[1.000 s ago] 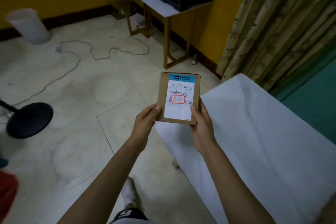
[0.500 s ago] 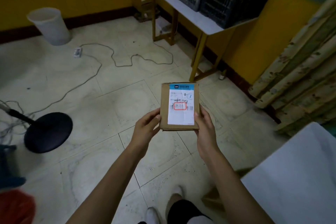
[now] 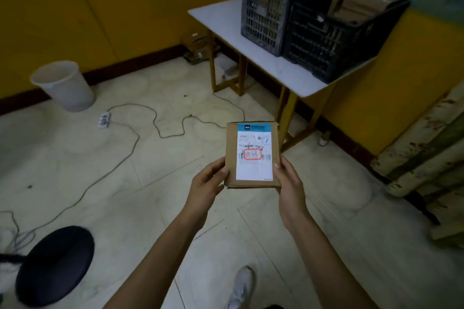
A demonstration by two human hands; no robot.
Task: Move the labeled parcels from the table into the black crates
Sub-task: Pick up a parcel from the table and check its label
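Now, both hands (left hand (image 3: 207,180), right hand (image 3: 288,183)) gripping labeled parcel (image 3: 252,155)

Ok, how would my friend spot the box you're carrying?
Find the white table with two crates by the yellow wall, then look nearer, over the floor. There left hand and right hand grip a flat brown box. Unlike boxes in the crates, its white label has a red outlined patch.

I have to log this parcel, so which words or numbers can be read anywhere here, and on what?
Nothing is sharp enough to quote.
Label on the parcel, blue top band: logo and white print, blurred.
Label, middle: small printed lines and a barcode, too small to read.
Label, red-outlined box: handwritten marks, illegible.
Black crates: no text can be made out.
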